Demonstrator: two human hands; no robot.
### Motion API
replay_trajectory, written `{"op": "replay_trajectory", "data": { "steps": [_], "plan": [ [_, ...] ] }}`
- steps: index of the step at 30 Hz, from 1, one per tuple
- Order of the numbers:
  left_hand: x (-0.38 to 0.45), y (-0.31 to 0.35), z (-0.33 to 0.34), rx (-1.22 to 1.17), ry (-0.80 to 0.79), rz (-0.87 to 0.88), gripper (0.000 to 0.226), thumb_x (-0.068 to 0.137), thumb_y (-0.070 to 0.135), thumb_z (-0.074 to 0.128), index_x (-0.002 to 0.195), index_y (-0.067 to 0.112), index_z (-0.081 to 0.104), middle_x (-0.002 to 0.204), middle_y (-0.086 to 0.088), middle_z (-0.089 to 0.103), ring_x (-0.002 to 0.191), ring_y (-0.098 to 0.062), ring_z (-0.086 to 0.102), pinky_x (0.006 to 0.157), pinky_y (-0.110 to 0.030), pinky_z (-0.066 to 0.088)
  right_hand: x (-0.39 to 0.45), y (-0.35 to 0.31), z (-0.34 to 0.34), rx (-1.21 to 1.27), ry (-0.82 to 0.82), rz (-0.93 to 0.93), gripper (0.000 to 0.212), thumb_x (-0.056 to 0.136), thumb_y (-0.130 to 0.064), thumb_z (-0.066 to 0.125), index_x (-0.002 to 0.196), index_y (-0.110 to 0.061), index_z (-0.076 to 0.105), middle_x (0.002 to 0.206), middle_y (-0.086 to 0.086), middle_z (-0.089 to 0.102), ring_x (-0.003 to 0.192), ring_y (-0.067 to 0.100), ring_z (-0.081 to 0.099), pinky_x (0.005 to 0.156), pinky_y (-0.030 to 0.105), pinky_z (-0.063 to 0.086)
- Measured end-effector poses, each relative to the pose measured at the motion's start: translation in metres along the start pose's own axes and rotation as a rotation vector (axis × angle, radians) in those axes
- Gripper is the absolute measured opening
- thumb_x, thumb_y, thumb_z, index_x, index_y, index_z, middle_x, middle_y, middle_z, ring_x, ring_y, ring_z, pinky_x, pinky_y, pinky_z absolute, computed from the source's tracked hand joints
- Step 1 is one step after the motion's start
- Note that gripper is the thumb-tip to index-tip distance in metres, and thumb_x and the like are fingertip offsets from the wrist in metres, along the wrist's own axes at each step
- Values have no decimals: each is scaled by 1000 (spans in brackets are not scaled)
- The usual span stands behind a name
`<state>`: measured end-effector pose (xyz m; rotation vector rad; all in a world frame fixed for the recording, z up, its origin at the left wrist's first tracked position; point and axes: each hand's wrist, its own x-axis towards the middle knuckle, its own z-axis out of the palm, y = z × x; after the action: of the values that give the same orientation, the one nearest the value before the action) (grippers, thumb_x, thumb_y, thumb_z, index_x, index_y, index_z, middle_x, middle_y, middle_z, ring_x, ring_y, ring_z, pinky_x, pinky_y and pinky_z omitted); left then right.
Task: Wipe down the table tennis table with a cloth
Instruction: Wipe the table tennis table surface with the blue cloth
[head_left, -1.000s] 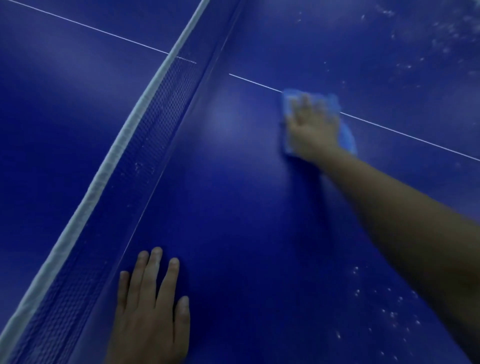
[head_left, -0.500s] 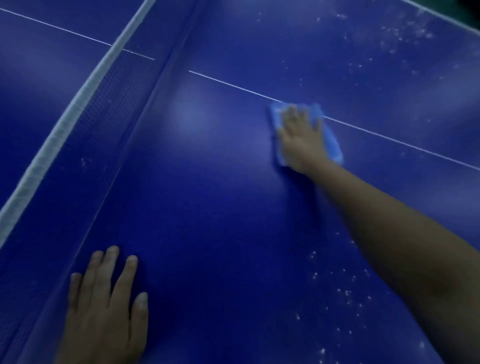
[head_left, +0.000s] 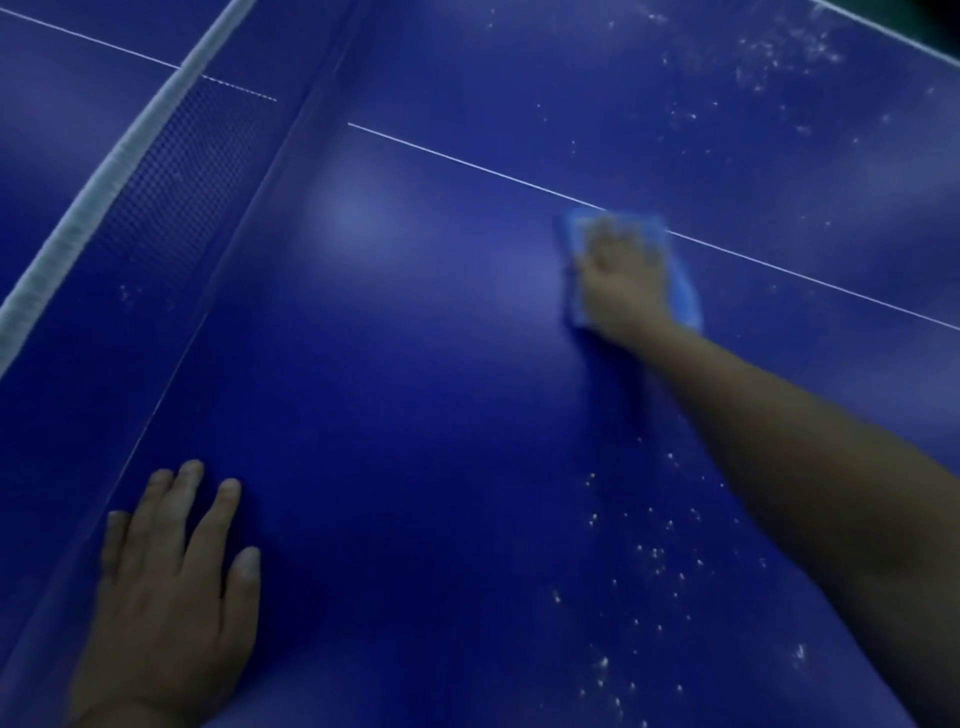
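Note:
The blue table tennis table (head_left: 415, 415) fills the view. A light blue cloth (head_left: 688, 296) lies flat on it beside the white centre line (head_left: 467, 163). My right hand (head_left: 621, 275) presses down on the cloth with fingers spread, covering most of it; the hand is blurred. My left hand (head_left: 171, 592) rests flat on the table surface at the lower left, fingers straight, near the foot of the net.
The net (head_left: 171, 171) with its white top band (head_left: 93, 187) runs diagonally across the upper left. White dust specks (head_left: 649, 561) are scattered under my right forearm and at the upper right (head_left: 779, 57). The table's far edge shows at the top right corner.
The view has shifted, so the net sits further left than one second ago. My right hand and the cloth have slid a little along the centre line. My left hand stays flat on the table.

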<state>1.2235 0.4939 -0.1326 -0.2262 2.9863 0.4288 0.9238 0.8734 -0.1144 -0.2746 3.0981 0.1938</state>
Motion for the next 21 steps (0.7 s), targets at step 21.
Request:
{"op": "replay_trajectory", "data": {
  "steps": [21],
  "plan": [
    [-3, 7, -6, -36, 63, 24, 66, 95, 43, 29, 143, 0, 46, 157, -18, 29, 150, -32, 16, 121, -28, -12, -93, 8, -6, 52, -31, 63, 58, 104, -28, 37, 158, -14, 19, 164, 16, 16, 149, 45, 13, 114, 68, 13]
  ]
}}
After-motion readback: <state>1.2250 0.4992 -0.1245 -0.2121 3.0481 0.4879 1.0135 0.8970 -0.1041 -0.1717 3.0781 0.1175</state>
